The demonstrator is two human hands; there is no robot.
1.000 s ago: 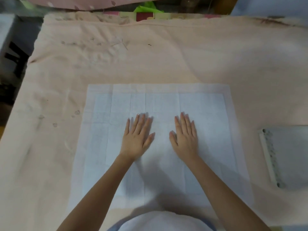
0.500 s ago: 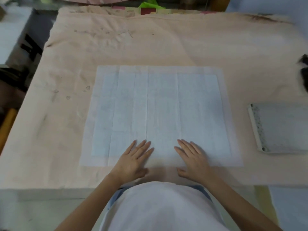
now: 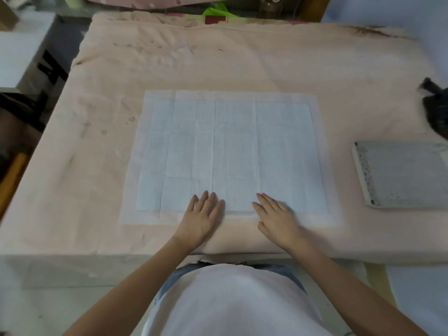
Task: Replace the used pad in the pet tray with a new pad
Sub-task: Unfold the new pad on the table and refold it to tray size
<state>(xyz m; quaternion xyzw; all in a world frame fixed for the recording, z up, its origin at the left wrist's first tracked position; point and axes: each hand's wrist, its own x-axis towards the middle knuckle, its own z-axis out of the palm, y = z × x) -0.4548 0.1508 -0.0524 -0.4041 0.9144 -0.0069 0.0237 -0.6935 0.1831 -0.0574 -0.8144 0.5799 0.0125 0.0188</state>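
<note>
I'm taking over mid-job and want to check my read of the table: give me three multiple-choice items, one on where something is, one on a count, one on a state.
1. Where is the grey tray relative to the white pad?
A. On top of it
B. Apart from it, to its right
C. To its left

2. How many hands rest on the pad?
A. None
B. One
C. Two

3. How does the pad lie?
A. Spread flat on the pink cloth
B. Rolled up
C. Folded in half

Answers:
1 B, bare cloth shows between tray and pad.
2 C, the left hand and the right hand both lie on its near edge.
3 A, the pad is unfolded, with only crease lines showing.
</note>
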